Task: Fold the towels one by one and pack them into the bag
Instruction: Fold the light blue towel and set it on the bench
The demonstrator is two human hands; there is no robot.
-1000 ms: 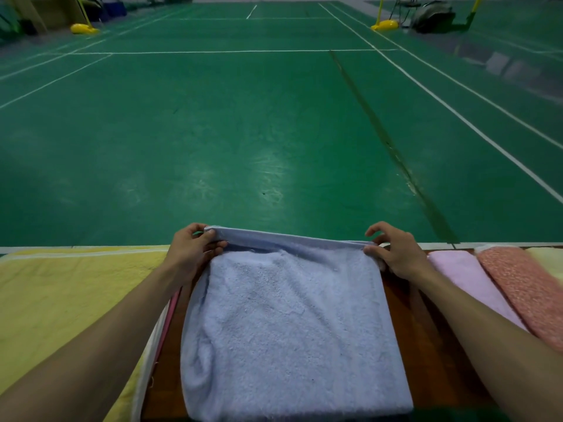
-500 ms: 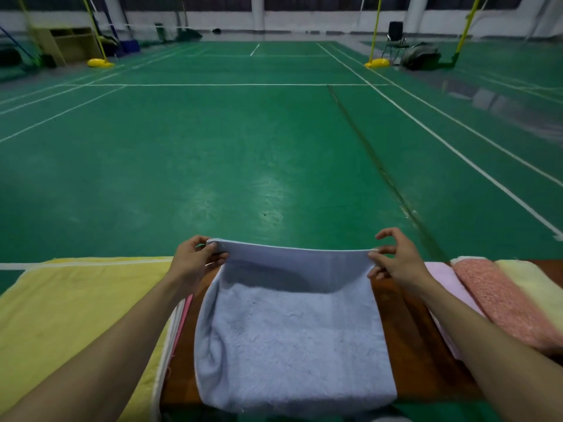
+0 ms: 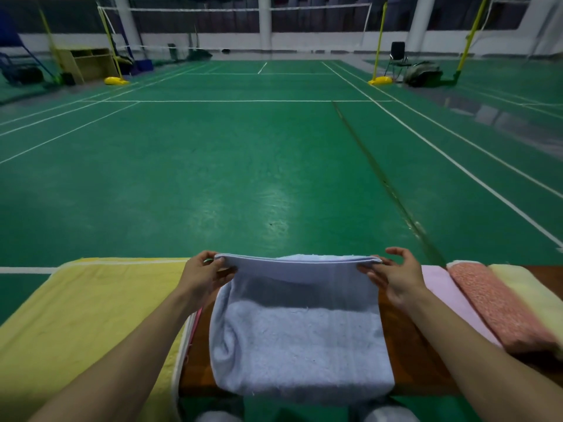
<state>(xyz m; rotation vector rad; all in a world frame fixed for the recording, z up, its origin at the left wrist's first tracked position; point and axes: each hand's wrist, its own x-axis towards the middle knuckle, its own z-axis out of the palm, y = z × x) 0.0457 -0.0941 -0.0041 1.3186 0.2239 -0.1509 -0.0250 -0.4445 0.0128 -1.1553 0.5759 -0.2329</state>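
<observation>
Folding is judged unfinished: the blue towel (image 3: pixel 300 339) is pinched at 2 far corners by left hand (image 3: pixel 203 277) and right hand (image 3: pixel 396 280); packing is judged outstanding.

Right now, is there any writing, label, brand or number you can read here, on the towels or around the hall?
None can be read.
The blue towel, pinched by the left hand and the right hand, shows no label.
The pink towel, the orange towel and the yellow cloth are plain.
The floor bears only white court lines.
Things by the far wall are too small to tell.
</observation>
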